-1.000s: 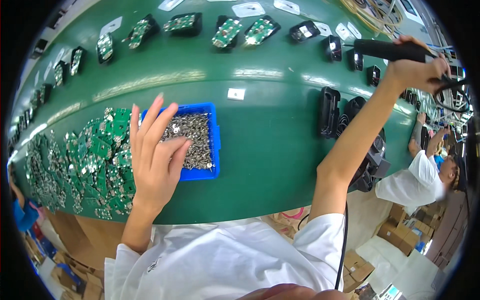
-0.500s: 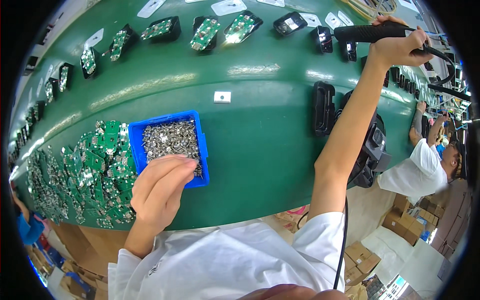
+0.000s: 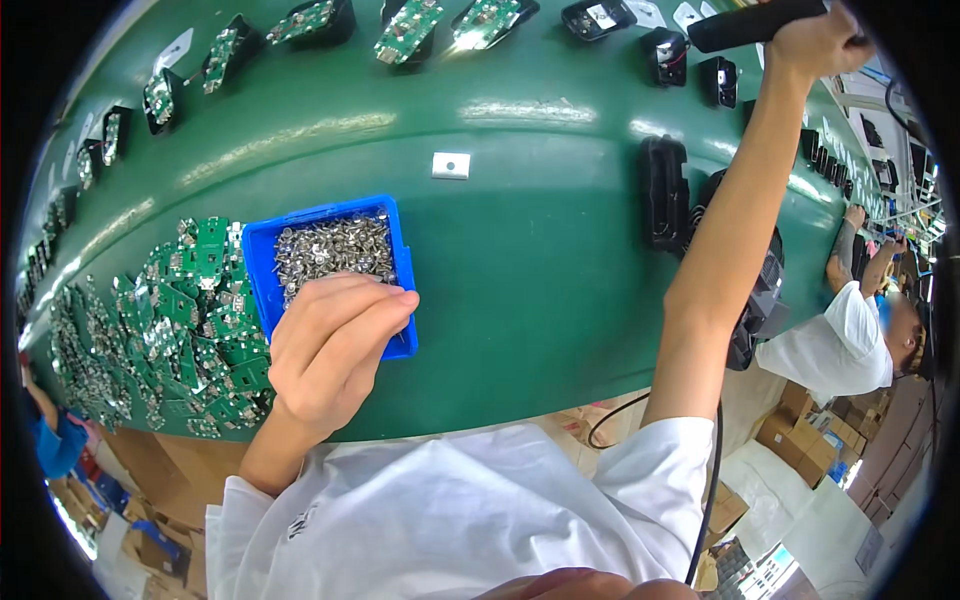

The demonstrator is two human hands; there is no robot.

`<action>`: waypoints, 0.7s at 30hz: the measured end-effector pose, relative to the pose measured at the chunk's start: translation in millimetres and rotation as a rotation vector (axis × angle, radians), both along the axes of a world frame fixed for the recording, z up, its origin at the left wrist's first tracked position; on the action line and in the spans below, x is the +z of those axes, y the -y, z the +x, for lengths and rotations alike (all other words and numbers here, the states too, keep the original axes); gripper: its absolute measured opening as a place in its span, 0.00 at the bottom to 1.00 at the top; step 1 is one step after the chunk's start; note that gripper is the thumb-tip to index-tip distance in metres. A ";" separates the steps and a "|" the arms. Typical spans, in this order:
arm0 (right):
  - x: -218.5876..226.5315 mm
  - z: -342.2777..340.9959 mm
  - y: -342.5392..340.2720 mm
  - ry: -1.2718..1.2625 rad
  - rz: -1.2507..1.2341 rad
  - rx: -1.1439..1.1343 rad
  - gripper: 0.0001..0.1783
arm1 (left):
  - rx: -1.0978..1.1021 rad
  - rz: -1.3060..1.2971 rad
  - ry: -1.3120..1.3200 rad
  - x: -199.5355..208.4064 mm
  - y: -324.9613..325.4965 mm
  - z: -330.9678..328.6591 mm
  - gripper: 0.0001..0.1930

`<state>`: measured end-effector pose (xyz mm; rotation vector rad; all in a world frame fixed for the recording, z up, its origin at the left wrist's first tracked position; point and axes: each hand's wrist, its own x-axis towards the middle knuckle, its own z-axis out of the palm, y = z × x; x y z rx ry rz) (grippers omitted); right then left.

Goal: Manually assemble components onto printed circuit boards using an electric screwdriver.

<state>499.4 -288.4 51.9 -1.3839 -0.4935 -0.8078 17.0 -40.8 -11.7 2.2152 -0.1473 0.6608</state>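
Note:
My left hand (image 3: 335,345) is over the near side of a blue bin (image 3: 404,270) heaped with small metal screws (image 3: 335,247). Its thumb and fingers are pressed together; what sits between them, if anything, is too hidden to name. Far to the right, my right arm reaches out, and my right hand (image 3: 820,45) is wrapped round a black electric screwdriver (image 3: 755,25). The tool lies nearly level, its tip end pointing left near some open black housings (image 3: 664,58).
Green circuit boards (image 3: 190,330) lie piled left of the bin. Black housings with boards (image 3: 410,30) stand along the far side of the green table (image 3: 520,270). A small silver plate (image 3: 451,166) lies mid-table. Right of it is a black case (image 3: 664,195). A co-worker (image 3: 835,335) sits at right.
My right hand has moved up and right with the screwdriver. My left hand has shifted slightly right over the bin, fingers still pinched. The whole view has tilted, so the table sits higher.

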 end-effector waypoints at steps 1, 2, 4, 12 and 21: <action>2.6 -9.6 1.2 -0.016 -0.031 0.173 0.19 | 0.000 -0.011 0.011 -1.0 0.5 2.0 0.12; 5.9 -19.1 1.3 -0.032 -0.062 0.346 0.18 | 0.001 -0.022 0.023 -1.7 0.6 4.0 0.12; 1.6 -40.0 -1.6 -0.030 -0.080 0.362 0.18 | 0.013 -0.043 0.030 -0.9 0.0 4.0 0.11; -3.5 -68.6 -28.3 -0.016 0.059 0.110 0.28 | -0.047 -0.145 0.063 7.5 -6.9 -8.2 0.12; 87.0 -118.2 30.7 -0.136 0.231 0.765 0.30 | -0.118 -0.798 -0.152 25.7 3.4 -29.9 0.13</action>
